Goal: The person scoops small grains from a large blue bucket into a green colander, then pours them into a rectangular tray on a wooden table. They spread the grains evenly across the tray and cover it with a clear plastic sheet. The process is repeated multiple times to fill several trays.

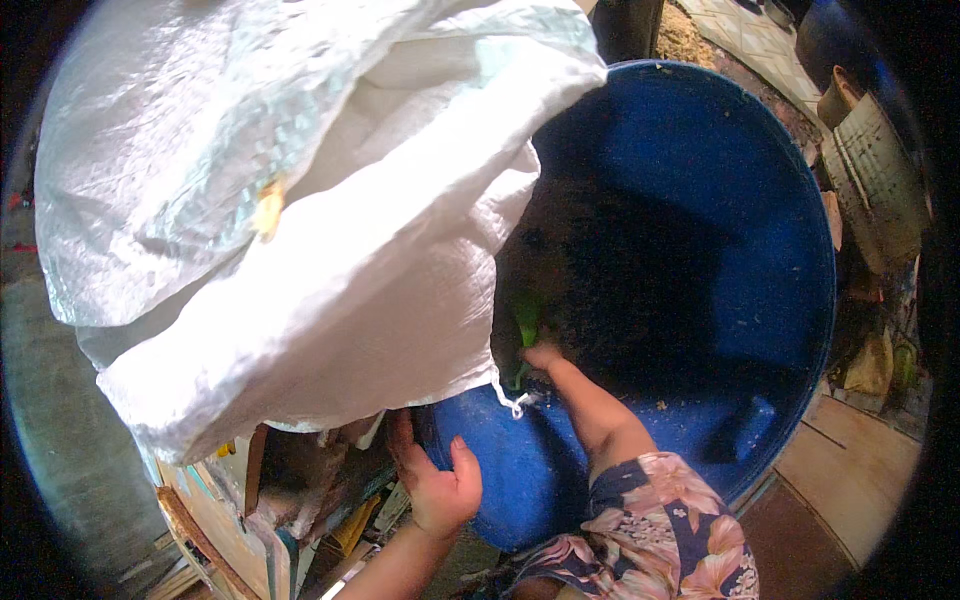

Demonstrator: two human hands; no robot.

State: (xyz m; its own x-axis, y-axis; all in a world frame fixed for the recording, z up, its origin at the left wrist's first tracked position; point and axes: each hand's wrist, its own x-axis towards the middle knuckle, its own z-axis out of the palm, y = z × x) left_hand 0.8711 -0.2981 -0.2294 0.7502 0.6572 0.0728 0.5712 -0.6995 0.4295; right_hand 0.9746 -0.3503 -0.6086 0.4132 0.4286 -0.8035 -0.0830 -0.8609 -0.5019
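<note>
A large white plastic sack (390, 315) covers the left part of a wide blue plastic barrel (814, 225). A loose cord (516, 409) hangs from the sack's lower corner. Down inside the dark barrel, my right hand (543, 354) is closed around a green plastic tool (527, 319), perhaps a scoop; its far end is lost in shadow. My left hand (444, 484) is at the barrel's near left edge, just below the sack. Its thumb stands apart from the fingers, whose tips reach the sack's lower edge and are partly hidden. I see nothing held in it.
Wooden boards and scraps (217, 525) lie at the lower left. A worn whitish panel (874, 172) leans at the right, above a tiled floor (855, 465). Behind the barrel is a heap of tan loose material (684, 36). Bits of debris cling inside the barrel.
</note>
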